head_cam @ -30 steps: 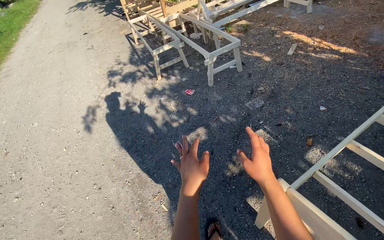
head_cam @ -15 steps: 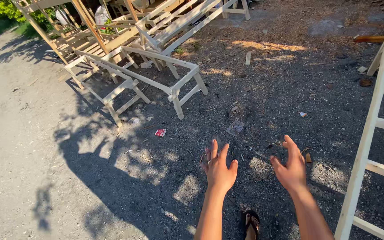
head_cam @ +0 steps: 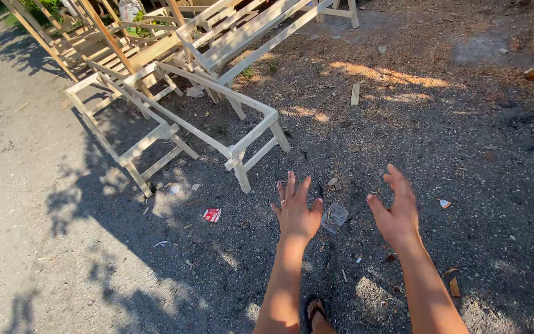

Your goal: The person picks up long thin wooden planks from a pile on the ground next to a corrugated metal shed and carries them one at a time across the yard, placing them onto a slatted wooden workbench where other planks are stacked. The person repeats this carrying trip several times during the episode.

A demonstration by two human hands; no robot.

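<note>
Ground: I see a dirt and gravel yard outside, with sun patches, tree shadows and small wood scraps on it.

Left hand: my left hand is held out in front of me, palm down, grip spread wide. It holds nothing.

Right hand: my right hand is out too, fingers spread and a bit curled. It holds nothing and touches nothing.

Nearest thing: a pale wooden frame lies on the ground, ahead of my hands and off to the left.

Which way: it is up and left from my left hand, near but not touching. My left hand is the nearer one.

Long way: the frame's long rails run from far left to near right, slanting toward me. The near corner with its short legs is the closest part.

How it looks: it is light, bare wood, made of thin bars with cross pieces, like a ladder lying down. It looks clean and new.

Behind it: more wooden frames are piled farther back.

Small bits: a flat grey scrap lies between my hands on the ground, and a red and white wrapper lies to the left.

Below: my foot in a sandal shows at the bottom.
</note>
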